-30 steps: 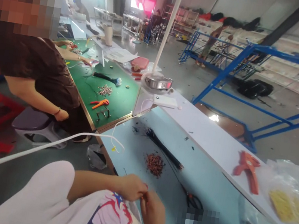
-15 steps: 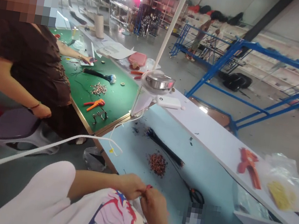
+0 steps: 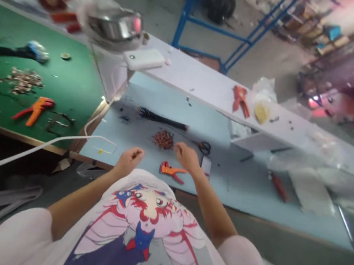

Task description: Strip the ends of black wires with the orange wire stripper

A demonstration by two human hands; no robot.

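Beside a grainy reddish heap [image 3: 163, 139] hovers the right hand [image 3: 188, 157].

Pressed together a moment ago, the hands are now apart: the right hand [image 3: 186, 156] reaches, fingers loose, just right of the reddish pile [image 3: 163, 139], and the left hand [image 3: 130, 159] curls into a fist below-left of it.

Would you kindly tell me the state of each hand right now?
Left hand: closed in a fist; contents cannot be told.
Right hand: loosely open, nothing seen in it, beside the reddish parts pile.
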